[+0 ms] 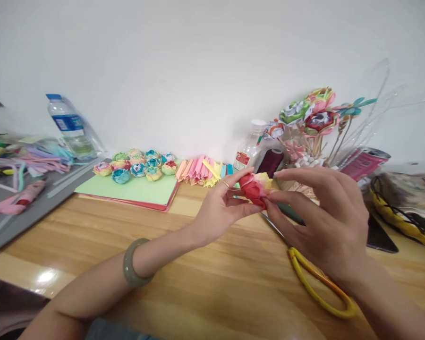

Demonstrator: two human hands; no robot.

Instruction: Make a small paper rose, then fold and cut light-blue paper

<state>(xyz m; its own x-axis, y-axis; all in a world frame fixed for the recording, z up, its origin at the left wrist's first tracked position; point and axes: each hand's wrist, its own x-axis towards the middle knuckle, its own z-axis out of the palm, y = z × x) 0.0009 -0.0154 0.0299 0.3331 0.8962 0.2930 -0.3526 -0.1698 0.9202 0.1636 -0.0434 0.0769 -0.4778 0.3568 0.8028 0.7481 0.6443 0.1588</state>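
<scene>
Pinching—two-handed—a paper flower (253, 189)

A glossy wood-grain table (198, 283) carries 1 stack of paper (141, 191) with a green top sheet. Left of the stack lies 1 gray mat (58, 192). Just right of it sit folded paper strips (200, 171) in several colors; farther right, 1 clear bottle (247, 150) with a white cap, 1 pair of yellow-handled scissors (296, 265) and 1 flat black object (382, 237).
</scene>
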